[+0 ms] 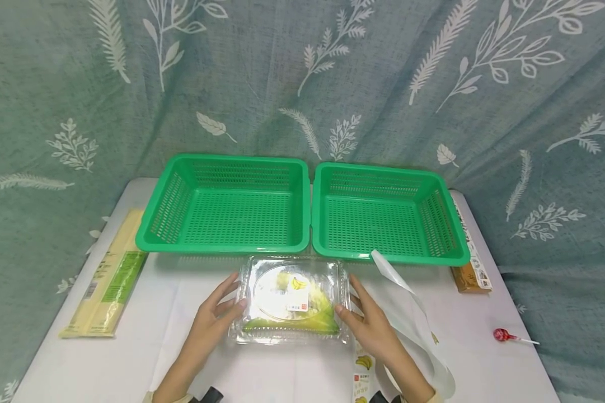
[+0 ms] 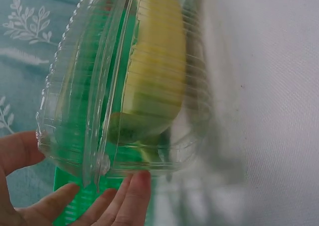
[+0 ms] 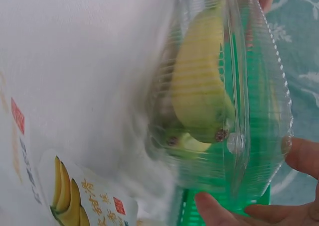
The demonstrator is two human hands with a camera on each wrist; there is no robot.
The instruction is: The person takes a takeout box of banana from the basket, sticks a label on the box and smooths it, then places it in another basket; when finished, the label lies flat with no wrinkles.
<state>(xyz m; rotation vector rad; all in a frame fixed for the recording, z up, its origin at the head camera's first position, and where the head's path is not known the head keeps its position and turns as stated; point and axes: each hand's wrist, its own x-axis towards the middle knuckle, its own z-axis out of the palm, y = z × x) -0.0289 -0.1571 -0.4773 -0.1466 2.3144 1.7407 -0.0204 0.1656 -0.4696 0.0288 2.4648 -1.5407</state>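
Observation:
A clear plastic clamshell box (image 1: 267,274) holding green-yellow bananas (image 1: 292,323) is between my two hands. My left hand (image 1: 214,316) grips its left end, the thumb near the lid's edge. On the opposite end my right hand (image 1: 370,322) grips it the same way. The lid is closed and carries a white banana label (image 1: 298,294). In the left wrist view the fingers (image 2: 132,196) touch the box's side, below the bananas (image 2: 154,61). From the right wrist, dark banana tips show through the ribbed plastic (image 3: 256,161).
Two green baskets (image 1: 221,247) (image 1: 383,256) stand side by side behind the box. A strip of banana labels (image 1: 364,362) with a curling backing (image 1: 413,330) lies near my right arm. Also on the table are a noodle-like packet (image 1: 106,280), a brown carton (image 1: 470,279) and a red lollipop (image 1: 502,334).

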